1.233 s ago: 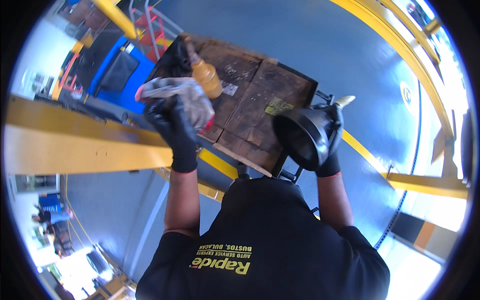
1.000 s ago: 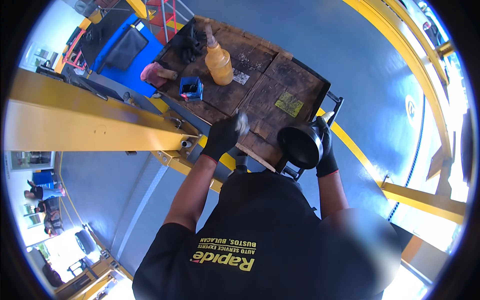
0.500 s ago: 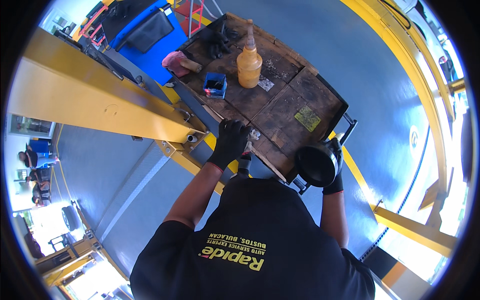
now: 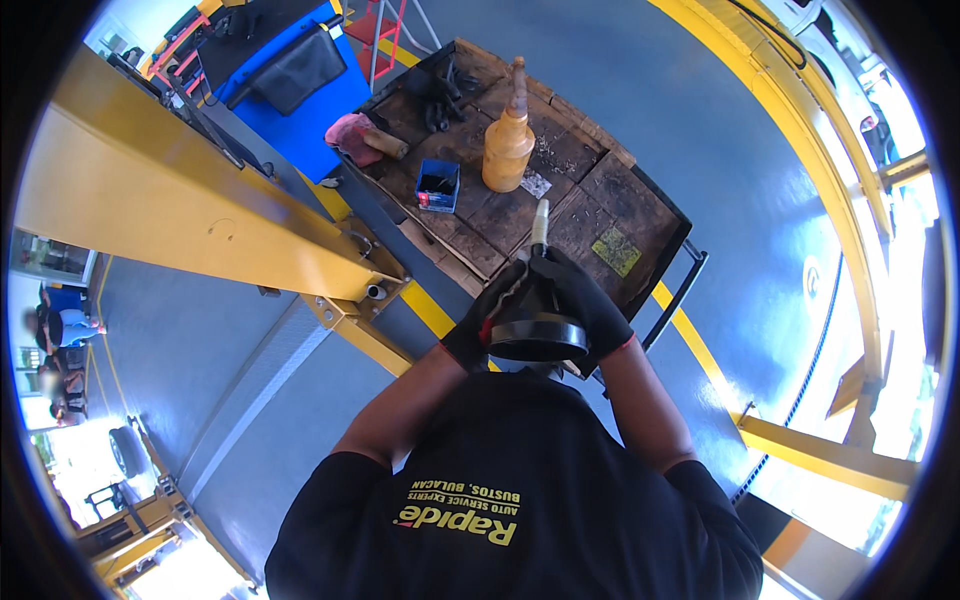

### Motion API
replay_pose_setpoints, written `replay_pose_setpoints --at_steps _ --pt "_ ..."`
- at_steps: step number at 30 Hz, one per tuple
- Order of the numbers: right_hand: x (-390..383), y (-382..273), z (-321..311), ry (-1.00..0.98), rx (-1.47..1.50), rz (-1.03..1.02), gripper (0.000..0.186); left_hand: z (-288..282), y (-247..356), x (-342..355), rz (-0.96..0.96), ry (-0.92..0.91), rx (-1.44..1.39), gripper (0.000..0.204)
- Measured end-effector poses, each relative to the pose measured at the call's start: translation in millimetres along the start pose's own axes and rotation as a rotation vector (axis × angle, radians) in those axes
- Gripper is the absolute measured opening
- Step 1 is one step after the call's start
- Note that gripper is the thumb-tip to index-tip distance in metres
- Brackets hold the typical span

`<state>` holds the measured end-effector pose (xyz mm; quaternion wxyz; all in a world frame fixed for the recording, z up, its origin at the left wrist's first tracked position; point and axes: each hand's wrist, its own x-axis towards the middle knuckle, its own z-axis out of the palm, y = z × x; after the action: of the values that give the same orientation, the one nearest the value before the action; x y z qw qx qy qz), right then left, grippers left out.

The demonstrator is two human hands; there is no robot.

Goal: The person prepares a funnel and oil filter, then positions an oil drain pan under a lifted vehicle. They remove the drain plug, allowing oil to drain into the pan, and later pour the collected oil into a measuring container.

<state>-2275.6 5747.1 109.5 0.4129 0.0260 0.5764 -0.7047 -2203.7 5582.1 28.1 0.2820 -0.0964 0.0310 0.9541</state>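
Note:
A black funnel (image 4: 537, 335) with a pale spout (image 4: 541, 225) is held between both gloved hands at the near edge of the worn wooden-topped cart (image 4: 485, 235), spout pointing away from me. My left hand (image 4: 480, 315) is closed on its left side with a crumpled pale rag (image 4: 505, 300) against it. My right hand (image 4: 590, 310) grips the right side. On the cart stand an amber oil jug (image 4: 508, 160) with a long neck and a small blue box (image 4: 438, 190). Black gloves (image 4: 440, 100) and a pink rag (image 4: 350, 135) lie toward the far left.
Yellow steel lift beams (image 4: 200, 225) cross the left and curve along the right (image 4: 850, 260). A blue bin (image 4: 290, 110) and red step ladder (image 4: 378, 40) stand behind the cart. Other people (image 4: 65, 325) are at the far left.
My right hand has brought the funnel leftward to the middle and turned its spout forward; my left hand and rag have moved right, onto it. The view has shifted.

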Motion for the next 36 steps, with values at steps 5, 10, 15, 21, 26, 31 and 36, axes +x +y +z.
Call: replay_pose_setpoints --at_steps 5,10,15,21,26,31,36 --pt "21 -19 9 0.16 -0.938 -0.378 0.039 27 9 -23 0.069 0.138 0.202 0.034" --pt "44 -57 14 0.107 -1.102 -0.242 0.049 35 37 -31 0.105 0.079 0.207 0.035" --pt "130 -92 -6 0.54 -1.067 -0.866 0.085 24 48 -54 0.221 0.079 0.108 0.029" --pt "228 -91 -21 0.43 -0.778 -0.925 0.103 -20 61 -98 0.496 0.459 0.35 0.033" --pt "196 -29 -34 0.524 -0.416 -0.883 0.071 -64 72 -146 0.615 0.356 0.202 0.033" --pt "100 57 -49 0.347 -0.423 -0.477 0.014 -64 67 -181 0.839 0.495 0.235 0.028" --pt "41 73 -53 0.243 -0.785 -0.427 0.019 -33 48 -163 0.868 0.377 0.281 0.029"
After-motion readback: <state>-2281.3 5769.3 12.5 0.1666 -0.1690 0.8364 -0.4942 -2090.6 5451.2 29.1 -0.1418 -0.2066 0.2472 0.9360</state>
